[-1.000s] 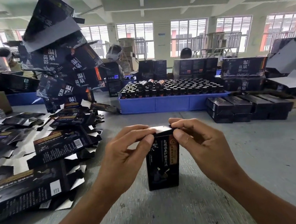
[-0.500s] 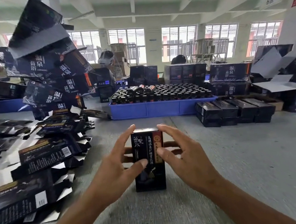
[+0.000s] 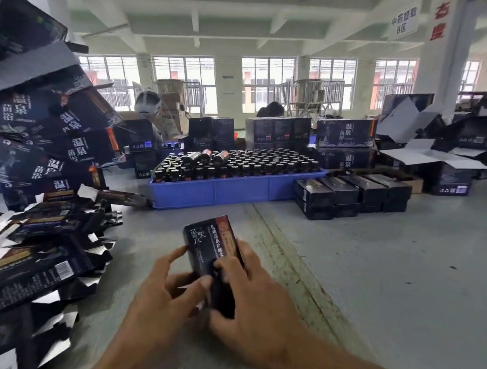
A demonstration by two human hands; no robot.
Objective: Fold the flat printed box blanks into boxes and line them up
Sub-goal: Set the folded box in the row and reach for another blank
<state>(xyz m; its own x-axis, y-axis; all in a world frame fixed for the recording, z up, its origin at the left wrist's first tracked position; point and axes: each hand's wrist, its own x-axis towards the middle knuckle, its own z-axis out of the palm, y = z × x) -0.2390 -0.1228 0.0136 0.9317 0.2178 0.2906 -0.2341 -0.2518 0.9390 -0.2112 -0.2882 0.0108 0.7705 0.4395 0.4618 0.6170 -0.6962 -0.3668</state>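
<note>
The left hand (image 3: 161,301) and right hand (image 3: 248,298) grip 1 folded black box (image 3: 213,247), fingers curled round its sides. Flat blanks (image 3: 35,272) lie heaped just left.

Two hands (image 3: 170,300) – one folded box (image 3: 213,247) – one blue crate (image 3: 236,189)

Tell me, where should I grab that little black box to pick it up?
Grab the folded box across its two narrow long sides, near the middle, coming from above. It is tall and slim, so fingers wrap it easily, as the left hand and right hand do now.
</note>
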